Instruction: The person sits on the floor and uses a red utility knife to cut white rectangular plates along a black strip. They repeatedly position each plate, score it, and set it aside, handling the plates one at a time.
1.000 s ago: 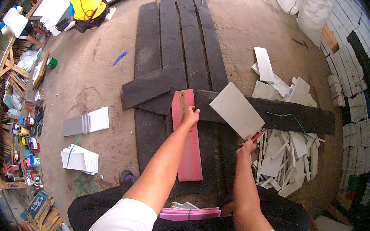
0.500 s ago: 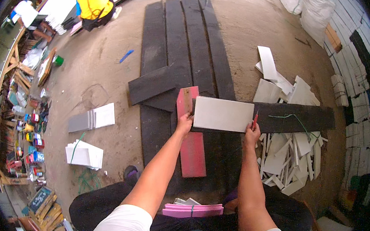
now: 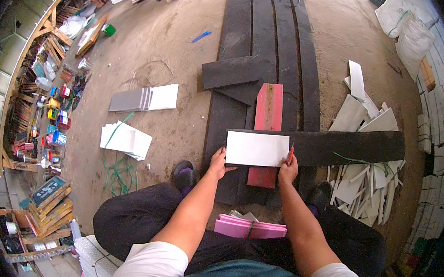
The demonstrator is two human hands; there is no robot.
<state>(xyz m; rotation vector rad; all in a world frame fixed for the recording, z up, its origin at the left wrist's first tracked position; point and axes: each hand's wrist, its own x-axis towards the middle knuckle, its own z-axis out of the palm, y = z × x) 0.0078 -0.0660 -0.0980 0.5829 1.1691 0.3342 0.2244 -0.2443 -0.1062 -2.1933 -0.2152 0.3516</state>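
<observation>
A white rectangular sheet (image 3: 257, 147) is held level in front of me over a long black strip (image 3: 352, 145), which extends to the right. Gripping its left edge is my left hand (image 3: 219, 163), fingers closed, at the strip's left end. My right hand (image 3: 288, 170) closes at the sheet's lower right corner and also holds a slim red pen-like tool (image 3: 291, 154), pointing up. Beneath the sheet and strip a worn pink-red board (image 3: 269, 108) lies lengthwise, its middle hidden. All this is above long black boards (image 3: 262, 29) on the floor.
White offcuts (image 3: 360, 179) are heaped at the right. Left lie grey and white sheets (image 3: 163, 97) and a tied white bundle (image 3: 127, 140). Pink sheets (image 3: 248, 227) lie between my legs. Paint cans (image 3: 53, 113) line the left wall; white sacks (image 3: 410, 27) stand far right.
My view has swung left, so the scene appears farther right. The white sheet and black strip have moved left across the pink-red board, both hands still on the sheet.
</observation>
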